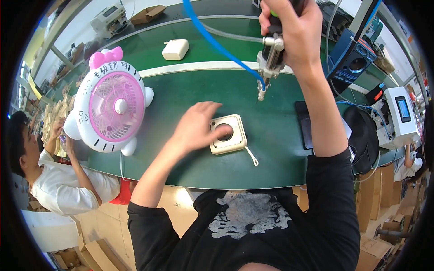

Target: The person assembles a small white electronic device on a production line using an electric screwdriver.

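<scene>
I see the square cream device (236, 134) just right of mid-frame, flat on the green table (190, 167). The left hand (195, 128) spreads loosely over its left side; whether it touches, I can't tell. Upper right, I have the right hand (302, 38) wrapped around a hose-fed driver (272, 56), tip down.

Pink fan (110, 106) left, blue speaker (358, 62) right.

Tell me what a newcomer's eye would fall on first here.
Probably the pink-and-white fan with a bow on top, standing at the left of the green table. Next, the metal-tipped tool with a blue hose, held point-down in the right hand at upper right. Then the square cream device near the middle, partly covered by the blurred left hand.
</scene>
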The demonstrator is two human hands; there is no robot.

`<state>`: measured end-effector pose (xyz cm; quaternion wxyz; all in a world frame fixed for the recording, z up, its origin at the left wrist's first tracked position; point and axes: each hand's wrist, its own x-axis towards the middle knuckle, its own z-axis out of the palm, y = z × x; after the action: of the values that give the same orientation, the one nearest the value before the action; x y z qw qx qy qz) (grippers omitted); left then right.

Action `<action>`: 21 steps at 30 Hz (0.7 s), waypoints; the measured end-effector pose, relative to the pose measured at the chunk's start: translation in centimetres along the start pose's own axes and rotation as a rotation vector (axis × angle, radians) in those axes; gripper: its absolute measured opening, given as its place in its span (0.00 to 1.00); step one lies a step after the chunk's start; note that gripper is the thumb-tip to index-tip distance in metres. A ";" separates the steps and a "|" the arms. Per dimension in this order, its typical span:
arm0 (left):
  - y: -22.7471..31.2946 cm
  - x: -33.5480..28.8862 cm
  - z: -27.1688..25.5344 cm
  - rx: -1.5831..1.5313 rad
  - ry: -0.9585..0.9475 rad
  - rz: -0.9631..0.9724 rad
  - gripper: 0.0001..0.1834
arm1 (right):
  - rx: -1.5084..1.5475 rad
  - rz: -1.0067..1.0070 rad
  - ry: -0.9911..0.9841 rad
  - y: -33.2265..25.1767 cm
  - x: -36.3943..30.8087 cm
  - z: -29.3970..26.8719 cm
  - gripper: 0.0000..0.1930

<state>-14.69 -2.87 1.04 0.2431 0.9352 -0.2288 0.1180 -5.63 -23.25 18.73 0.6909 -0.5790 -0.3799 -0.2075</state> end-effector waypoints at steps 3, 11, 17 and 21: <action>3.0 -0.7 1.2 0.120 -0.136 0.085 0.54 | 0.040 -0.019 -0.002 -1.4 1.4 0.3 0.14; 3.7 -0.8 2.8 0.164 -0.189 -0.046 0.55 | 0.169 -0.026 -0.099 -3.3 1.6 2.5 0.20; 3.8 -0.8 2.8 0.157 -0.188 -0.053 0.53 | 0.260 0.008 -0.115 -2.6 0.5 3.5 0.19; 3.9 -0.8 2.6 0.144 -0.201 -0.080 0.55 | 0.316 0.026 -0.149 -1.7 -0.2 3.7 0.18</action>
<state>-16.93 -6.93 0.09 0.1558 0.9657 -0.2056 0.0303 -8.09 -20.19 19.81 0.7459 -0.4817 -0.4505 -0.0925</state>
